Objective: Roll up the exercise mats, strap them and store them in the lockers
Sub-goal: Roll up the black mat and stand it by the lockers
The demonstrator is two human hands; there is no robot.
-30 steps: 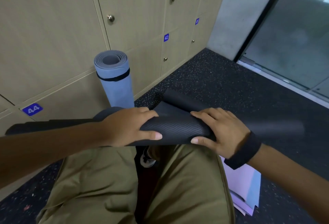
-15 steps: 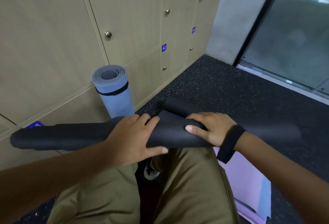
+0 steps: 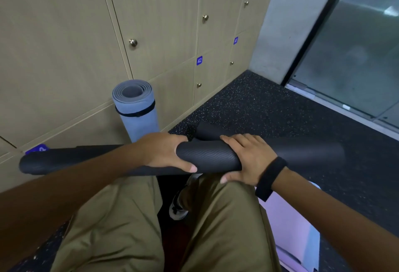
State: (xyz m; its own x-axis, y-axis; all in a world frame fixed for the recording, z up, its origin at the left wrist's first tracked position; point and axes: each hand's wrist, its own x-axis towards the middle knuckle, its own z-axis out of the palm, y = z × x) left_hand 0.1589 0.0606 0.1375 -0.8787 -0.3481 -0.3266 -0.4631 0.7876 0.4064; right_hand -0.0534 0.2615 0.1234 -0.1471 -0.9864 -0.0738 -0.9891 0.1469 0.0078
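Across the knees, head view: black mat [image 3: 207, 157] is lying as a tight roll, crosswise over both thighs, likely so the legs are bracing it while the hands are working. Left hand [image 3: 164, 153] is wrapping over the roll from the top, fingers curling round the far side, thumb [image 3: 187, 167] on the near side, gripping it. Right hand [image 3: 248, 159] is gripping the roll just beside it, fingers over the top and thumb underneath, probably to keep the layers from springing open. A loose flap of mat [image 3: 213, 132] is sticking out past the hands onto the floor [image 3: 280, 109], so rolling is looking nearly finished and no strap is showing on it.

Blue mat [image 3: 138, 114] is standing upright against the lockers [image 3: 64, 45], already rolled with a black strap [image 3: 136, 113] round it, parked there pending storage. Locker doors in view are all closed.
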